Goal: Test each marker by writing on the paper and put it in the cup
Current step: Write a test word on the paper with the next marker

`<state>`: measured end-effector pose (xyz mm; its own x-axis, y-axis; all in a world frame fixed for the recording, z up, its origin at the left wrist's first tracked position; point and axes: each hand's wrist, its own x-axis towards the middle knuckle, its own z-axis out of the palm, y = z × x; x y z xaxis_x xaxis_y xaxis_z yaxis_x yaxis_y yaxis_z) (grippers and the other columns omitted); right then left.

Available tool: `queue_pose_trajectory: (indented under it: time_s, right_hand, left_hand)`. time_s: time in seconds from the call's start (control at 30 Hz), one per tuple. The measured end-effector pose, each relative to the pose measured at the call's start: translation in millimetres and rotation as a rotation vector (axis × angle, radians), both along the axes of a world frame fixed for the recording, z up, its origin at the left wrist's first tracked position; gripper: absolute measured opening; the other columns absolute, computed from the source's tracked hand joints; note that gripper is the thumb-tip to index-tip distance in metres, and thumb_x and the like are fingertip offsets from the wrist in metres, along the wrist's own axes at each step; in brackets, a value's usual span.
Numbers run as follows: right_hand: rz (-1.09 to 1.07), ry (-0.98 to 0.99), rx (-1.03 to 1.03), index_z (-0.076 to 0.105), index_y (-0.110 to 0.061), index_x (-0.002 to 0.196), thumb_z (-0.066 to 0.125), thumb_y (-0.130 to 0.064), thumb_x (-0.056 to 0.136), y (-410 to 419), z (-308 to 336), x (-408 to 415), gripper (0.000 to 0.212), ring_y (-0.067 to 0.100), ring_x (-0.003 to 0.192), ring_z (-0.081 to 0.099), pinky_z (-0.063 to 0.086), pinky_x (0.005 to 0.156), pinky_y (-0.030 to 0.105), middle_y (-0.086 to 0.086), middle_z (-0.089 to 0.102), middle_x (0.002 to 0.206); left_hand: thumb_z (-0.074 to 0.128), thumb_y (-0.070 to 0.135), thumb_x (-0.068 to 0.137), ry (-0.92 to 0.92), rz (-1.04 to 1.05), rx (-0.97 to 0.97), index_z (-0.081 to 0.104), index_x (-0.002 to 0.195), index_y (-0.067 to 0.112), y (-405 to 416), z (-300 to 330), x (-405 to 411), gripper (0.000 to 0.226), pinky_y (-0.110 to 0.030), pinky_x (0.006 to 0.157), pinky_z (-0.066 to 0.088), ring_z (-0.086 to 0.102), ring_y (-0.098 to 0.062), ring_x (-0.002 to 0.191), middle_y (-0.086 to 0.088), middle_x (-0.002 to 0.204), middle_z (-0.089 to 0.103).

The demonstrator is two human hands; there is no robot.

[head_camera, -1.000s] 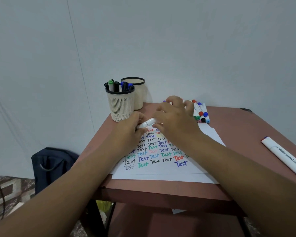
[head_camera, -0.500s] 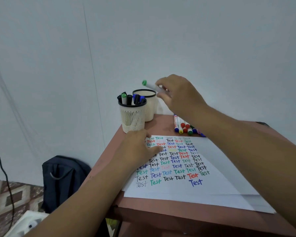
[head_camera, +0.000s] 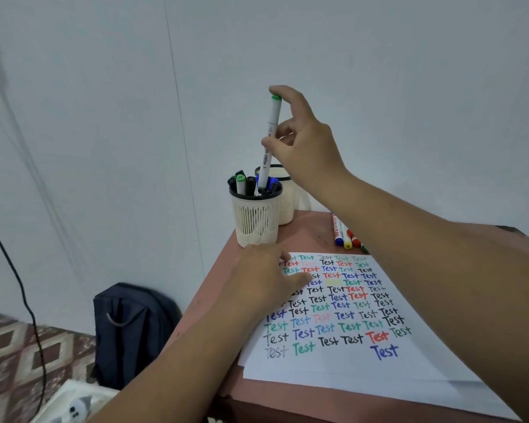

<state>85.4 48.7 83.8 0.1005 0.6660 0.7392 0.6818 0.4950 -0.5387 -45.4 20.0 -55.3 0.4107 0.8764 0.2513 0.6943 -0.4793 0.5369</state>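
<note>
Head: right hand (head_camera: 306, 145) pinches marker (head_camera: 270, 138), seemingly entering cup (head_camera: 255, 218).

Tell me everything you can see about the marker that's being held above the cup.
The white-barrelled marker with a green end cap stands almost upright, green cap on top, small dark print along its plastic-looking barrel. The right hand pinches it mid-barrel, one finger on the cap. Its lower end dips among other markers in the front cream mesh cup with a black rim.
</note>
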Motion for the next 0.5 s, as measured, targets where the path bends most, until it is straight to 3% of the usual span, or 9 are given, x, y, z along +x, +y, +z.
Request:
queue_pose_trajectory:
  time_s: [0.17,0.3,0.37,0.5]
  right_hand:
    - [-0.018,-0.129,-0.168,0.046,-0.039,0.144,0.074,-0.018,0.092,10.6,-26.8,4.5,0.063,0.0,0.076,0.066,0.047,0.07,0.005,-0.007,0.073,0.082]
    - [-0.073,-0.248,-0.267,0.063,-0.029,0.137,0.06,-0.022,0.101,15.7,-39.9,8.3,0.037,0.009,0.104,0.06,0.049,0.096,0.028,-0.006,0.073,0.108]
    - [-0.069,-0.263,-0.25,0.061,-0.028,0.142,0.056,-0.023,0.104,12.7,-39.3,11.0,0.039,0.012,0.116,0.056,0.043,0.101,0.028,-0.004,0.072,0.117]
    - [-0.043,-0.21,-0.214,0.056,-0.024,0.145,0.054,-0.019,0.105,-4.7,-32.1,29.4,0.041,0.011,0.104,0.059,0.043,0.092,0.021,-0.005,0.068,0.107]
  left_hand:
    - [0.068,0.068,0.079,0.049,-0.015,0.037,0.066,0.111,0.031,1.6,0.0,0.5,0.049,-0.035,0.092,0.048,0.05,-0.009,0.106,0.014,0.111,0.059]
    - [0.069,0.067,0.079,0.041,-0.015,0.045,0.066,0.109,0.031,1.2,0.2,0.6,0.047,-0.035,0.091,0.048,0.05,-0.009,0.106,0.014,0.11,0.06]
    - [0.068,0.068,0.079,0.044,-0.013,0.039,0.066,0.109,0.031,0.6,-0.1,0.4,0.048,-0.035,0.091,0.048,0.05,-0.01,0.106,0.014,0.11,0.06]
    - [0.069,0.069,0.077,0.043,-0.006,0.028,0.066,0.11,0.032,0.3,0.6,0.5,0.049,-0.036,0.091,0.049,0.05,-0.01,0.106,0.014,0.112,0.06]
